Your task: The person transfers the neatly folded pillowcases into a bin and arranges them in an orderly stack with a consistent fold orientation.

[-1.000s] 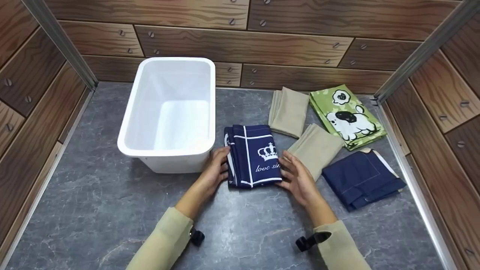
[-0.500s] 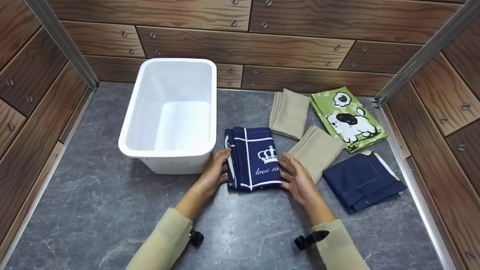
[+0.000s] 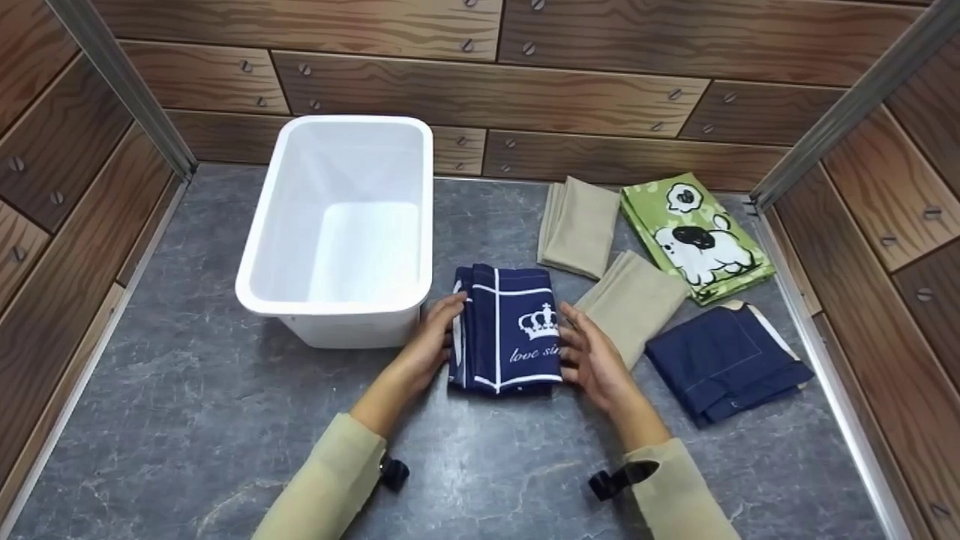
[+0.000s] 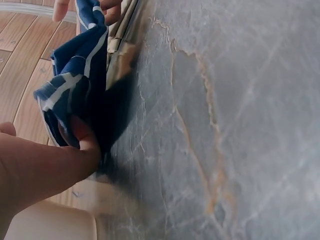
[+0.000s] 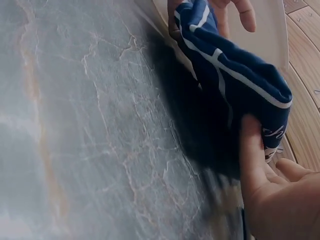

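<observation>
Cloth (image 3: 511,334), navy, crown-printed, points lengthwise away, gripped sidewise between half-curled left hand (image 3: 426,339) and right hand (image 3: 598,358); white tub (image 3: 337,307) just beside the left.

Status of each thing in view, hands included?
White bin: upright, open-topped
Navy crown cloth: folded, held at both sides
Far beige cloth: folded
Near beige cloth: folded
Green dog-print cloth: folded
Plain navy cloth: folded
Left hand: gripping crown cloth's left edge
Right hand: gripping its right edge
</observation>
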Available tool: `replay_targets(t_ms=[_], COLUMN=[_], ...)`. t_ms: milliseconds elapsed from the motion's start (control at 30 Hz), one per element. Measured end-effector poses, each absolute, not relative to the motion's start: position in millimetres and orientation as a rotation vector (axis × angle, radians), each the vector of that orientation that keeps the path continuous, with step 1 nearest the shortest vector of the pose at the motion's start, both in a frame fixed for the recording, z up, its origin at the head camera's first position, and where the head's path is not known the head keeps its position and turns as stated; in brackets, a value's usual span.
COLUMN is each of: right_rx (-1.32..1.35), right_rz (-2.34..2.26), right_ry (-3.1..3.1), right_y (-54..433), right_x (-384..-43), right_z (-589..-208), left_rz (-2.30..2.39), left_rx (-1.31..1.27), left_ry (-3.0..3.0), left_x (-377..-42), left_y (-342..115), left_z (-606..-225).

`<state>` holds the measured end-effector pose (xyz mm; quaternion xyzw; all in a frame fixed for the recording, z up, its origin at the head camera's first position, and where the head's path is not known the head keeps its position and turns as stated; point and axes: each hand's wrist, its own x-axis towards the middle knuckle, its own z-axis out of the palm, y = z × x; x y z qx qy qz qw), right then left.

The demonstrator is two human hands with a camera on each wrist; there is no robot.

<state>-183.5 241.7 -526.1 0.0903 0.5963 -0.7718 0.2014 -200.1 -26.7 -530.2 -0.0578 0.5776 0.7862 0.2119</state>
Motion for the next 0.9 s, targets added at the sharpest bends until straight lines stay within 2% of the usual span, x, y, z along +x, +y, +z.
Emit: replay_targets(t_ms=[533, 900], right_rx=[0.242, 0.219], right_rz=[-2.086, -2.042], right_ry=[1.672, 1.682], right_y=[241.9, 244.4], right_x=[-184.5, -183.5], right_z=[-533.5, -535.1], left_rz=[2.224, 2.136], left_rx=[-0.066, -0.030], left_ry=[1.329, 1.430], left_x=[-200.7, -203.0], left_y=[-35.8, -32.4], left_z=[-537.4, -539.4])
